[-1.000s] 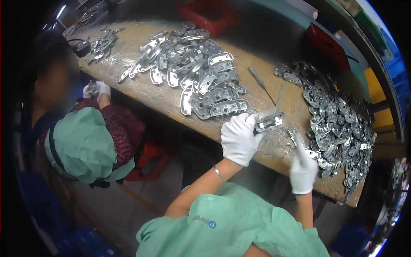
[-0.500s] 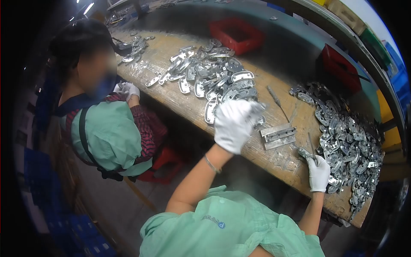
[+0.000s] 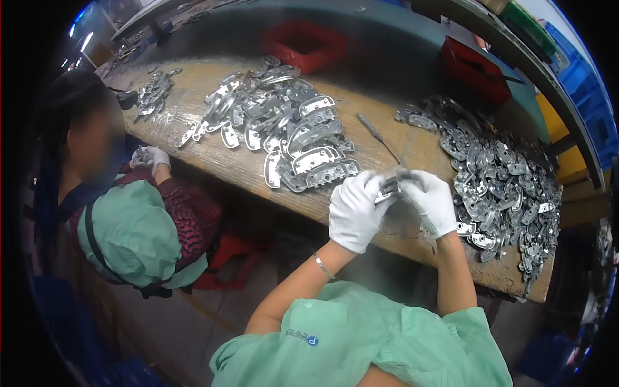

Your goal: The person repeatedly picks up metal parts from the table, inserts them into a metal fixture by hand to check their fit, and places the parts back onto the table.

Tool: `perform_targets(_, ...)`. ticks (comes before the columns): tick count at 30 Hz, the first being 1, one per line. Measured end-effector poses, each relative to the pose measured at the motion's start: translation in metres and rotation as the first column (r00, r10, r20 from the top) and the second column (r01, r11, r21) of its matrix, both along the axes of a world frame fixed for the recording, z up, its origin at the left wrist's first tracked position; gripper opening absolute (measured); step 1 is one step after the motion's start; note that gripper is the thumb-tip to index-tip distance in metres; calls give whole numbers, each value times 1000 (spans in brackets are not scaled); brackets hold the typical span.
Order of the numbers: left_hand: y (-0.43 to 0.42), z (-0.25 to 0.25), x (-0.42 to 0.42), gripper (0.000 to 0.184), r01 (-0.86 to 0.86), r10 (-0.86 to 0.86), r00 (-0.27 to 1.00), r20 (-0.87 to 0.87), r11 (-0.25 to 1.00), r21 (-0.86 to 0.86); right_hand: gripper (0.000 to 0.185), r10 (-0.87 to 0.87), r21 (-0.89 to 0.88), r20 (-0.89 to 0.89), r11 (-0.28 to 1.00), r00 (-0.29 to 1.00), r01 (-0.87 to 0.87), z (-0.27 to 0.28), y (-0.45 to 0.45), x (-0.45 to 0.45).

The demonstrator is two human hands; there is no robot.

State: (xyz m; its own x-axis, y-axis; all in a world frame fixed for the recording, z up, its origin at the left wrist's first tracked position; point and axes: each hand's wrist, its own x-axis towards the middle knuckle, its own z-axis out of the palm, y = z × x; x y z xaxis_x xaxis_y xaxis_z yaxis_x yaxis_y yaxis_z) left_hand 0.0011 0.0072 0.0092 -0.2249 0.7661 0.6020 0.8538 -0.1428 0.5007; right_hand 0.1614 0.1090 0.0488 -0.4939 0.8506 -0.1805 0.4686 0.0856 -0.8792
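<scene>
My gloved left hand (image 3: 356, 211) and gloved right hand (image 3: 431, 201) meet over the bench's front edge. Between them shows a grooved metal block (image 3: 389, 188), largely covered by the fingers. The left thumb and fingers are closed around its near left side. My right fingers are bent over a small grey metal casting (image 3: 403, 174), pressed against the block; most of it is hidden. Just beyond the hands lies a thin-shafted hand tool (image 3: 371, 128). A pile of shiny curved castings (image 3: 316, 138) lies left of my hands.
A larger heap of castings (image 3: 500, 193) covers the right end of the wooden bench (image 3: 225, 164). Red bins (image 3: 303, 48) stand along the back. At left, a co-worker (image 3: 132, 232) sits with gloved hands around a part. A shelf edge (image 3: 548, 77) runs overhead at right.
My left hand has come right from the left pile, and my right hand has brought its casting left to the block. The hands now meet. The view has shifted to the right.
</scene>
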Motion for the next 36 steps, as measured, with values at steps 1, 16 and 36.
perform_targets(1,3,1,3,47,-71,71,997,-23,997,-8,34,-117,78,-136,989,984,129,0,-7,3)
perform_targets(16,13,-1,4,44,-77,52,993,-102,963,-259,62,-227,743,444,634,867,-214,-16,-63,30)
perform_targets(36,12,-1,5,39,-93,62,988,-138,968,-234,60,-259,711,538,650,802,-268,-6,-56,22)
